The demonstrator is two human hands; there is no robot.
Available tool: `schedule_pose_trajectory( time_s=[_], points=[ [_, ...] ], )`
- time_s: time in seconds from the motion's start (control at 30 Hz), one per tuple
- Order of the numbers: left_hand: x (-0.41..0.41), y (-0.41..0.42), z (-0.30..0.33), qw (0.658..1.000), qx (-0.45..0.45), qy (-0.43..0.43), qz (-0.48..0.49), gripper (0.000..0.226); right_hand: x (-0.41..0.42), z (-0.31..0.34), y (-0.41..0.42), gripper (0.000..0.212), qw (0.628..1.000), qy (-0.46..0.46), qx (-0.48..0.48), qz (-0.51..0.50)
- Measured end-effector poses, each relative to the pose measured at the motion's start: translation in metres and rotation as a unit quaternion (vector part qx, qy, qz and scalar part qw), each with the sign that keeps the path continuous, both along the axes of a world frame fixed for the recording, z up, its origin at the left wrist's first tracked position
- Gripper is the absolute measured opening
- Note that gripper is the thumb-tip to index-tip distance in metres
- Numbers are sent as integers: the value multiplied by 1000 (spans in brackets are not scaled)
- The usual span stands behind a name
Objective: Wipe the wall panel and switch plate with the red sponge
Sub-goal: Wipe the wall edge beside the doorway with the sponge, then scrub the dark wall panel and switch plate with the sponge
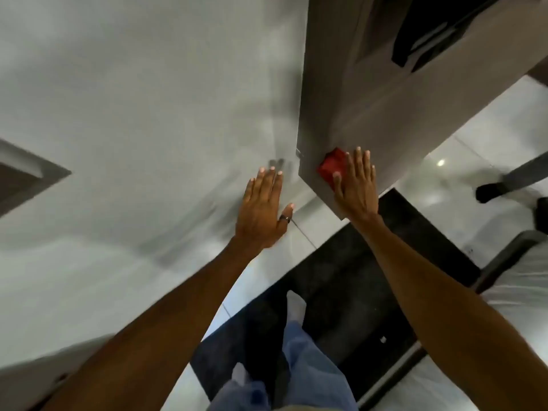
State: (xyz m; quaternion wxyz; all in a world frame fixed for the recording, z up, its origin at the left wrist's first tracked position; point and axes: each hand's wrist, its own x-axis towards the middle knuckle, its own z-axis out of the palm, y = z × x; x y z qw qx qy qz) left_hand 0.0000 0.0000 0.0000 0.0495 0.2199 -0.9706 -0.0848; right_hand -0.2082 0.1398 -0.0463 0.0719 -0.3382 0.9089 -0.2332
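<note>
My right hand (pixel 357 185) lies flat on the red sponge (pixel 330 166), pressing it against the low end of the brown wall panel (pixel 361 108). Only the sponge's left part shows beyond my fingers. My left hand (pixel 262 209) rests flat with fingers together against the grey-white wall (pixel 133 114), a ring on its thumb, holding nothing. A small dark fitting (pixel 300 152) sits at the panel's left edge beside the sponge. I cannot make out a switch plate; the picture is blurred.
Below me are my jeans and socked feet on a black mat (pixel 355 292) over glossy white tiles (pixel 474 161). Another person's leg and dark shoe (pixel 492 191) stand at the right. A bed edge (pixel 519 277) shows at lower right. Dark clothes (pixel 430 34) hang at top right.
</note>
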Motion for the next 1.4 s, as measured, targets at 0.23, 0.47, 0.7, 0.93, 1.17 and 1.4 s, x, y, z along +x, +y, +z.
schedule_pose_trajectory(
  time_s=[0.23, 0.47, 0.7, 0.93, 1.17, 1.4],
  points=[
    [-32, -6, -42, 999, 7, -46, -15, 72, -35, -48, -19, 79, 990, 16, 102, 95],
    [-8, -6, -35, 999, 12, -41, -2, 70, -7, -40, -27, 79, 995, 1, 92, 26],
    [82, -6, 4, 999, 5, 4, 41, 69, 75, -8, -19, 61, 946, -249, -140, -151],
    [184, -26, 72, 990, -94, 98, 48, 69, 235, 80, -51, 51, 751, -507, -373, -200],
    [274, -53, 170, 945, -223, 219, 96, 70, 358, 200, -109, 55, 791, -325, -514, -64],
    [413, -98, 242, 858, -351, 314, 206, 72, 471, 289, -163, 61, 799, -58, -587, 115]
  ],
)
